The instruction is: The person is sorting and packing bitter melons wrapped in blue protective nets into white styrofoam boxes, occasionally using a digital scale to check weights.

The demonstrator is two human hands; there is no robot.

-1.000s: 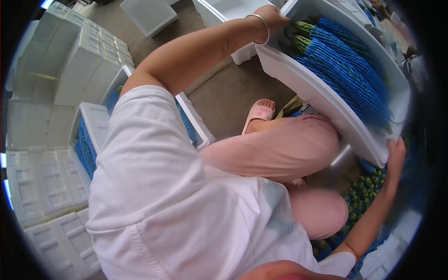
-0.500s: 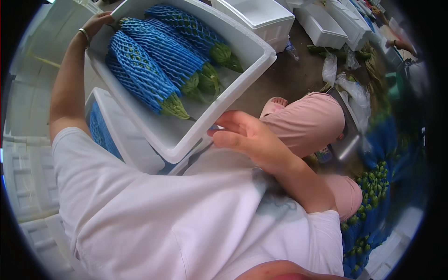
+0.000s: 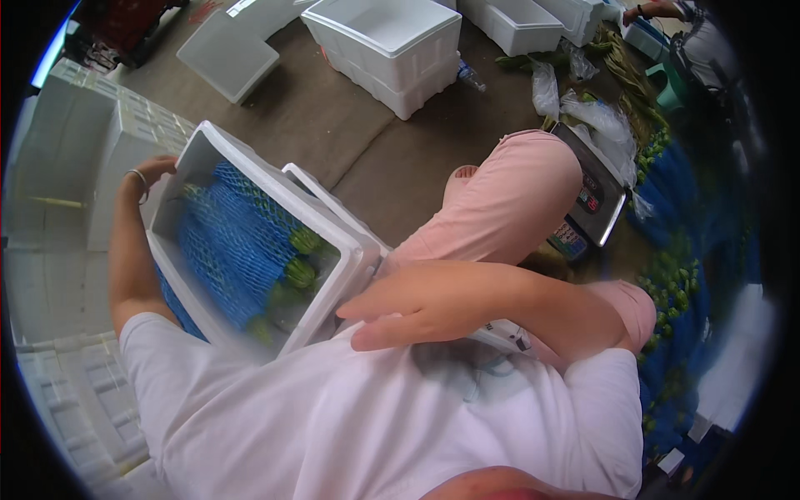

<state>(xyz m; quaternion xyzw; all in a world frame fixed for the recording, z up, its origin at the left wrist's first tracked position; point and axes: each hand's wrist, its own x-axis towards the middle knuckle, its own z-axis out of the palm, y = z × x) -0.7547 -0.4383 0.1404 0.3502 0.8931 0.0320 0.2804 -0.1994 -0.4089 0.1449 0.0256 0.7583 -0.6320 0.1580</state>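
Note:
A white foam box (image 3: 242,152) tilts in front of me on the left. Inside lie several long green gourds (image 3: 302,240) in blue foam net sleeves (image 3: 229,242), slightly blurred. My left hand (image 3: 157,169), with a band at its wrist, curls its fingers over the box's far left rim. Beside the near right corner, my right hand (image 3: 400,304) has its fingers stretched out and the thumb apart, with nothing in it; whether its fingertips touch the box I cannot tell. Another white foam box (image 3: 321,190) shows partly beneath, mostly hidden.
White foam boxes (image 3: 400,62) stand ahead, with a lid (image 3: 227,57) on the floor. Stacked boxes (image 3: 71,367) line the left. Right of my knee are a metal-topped scale (image 3: 604,208), plastic bags (image 3: 596,117) and a heap of netted gourds (image 3: 671,292). Another person's arm (image 3: 658,10) shows far right.
The box of gourds has moved down and nearer, onto the lower box, with my left hand on its rim. My right hand has come back toward my body. The view has shifted too.

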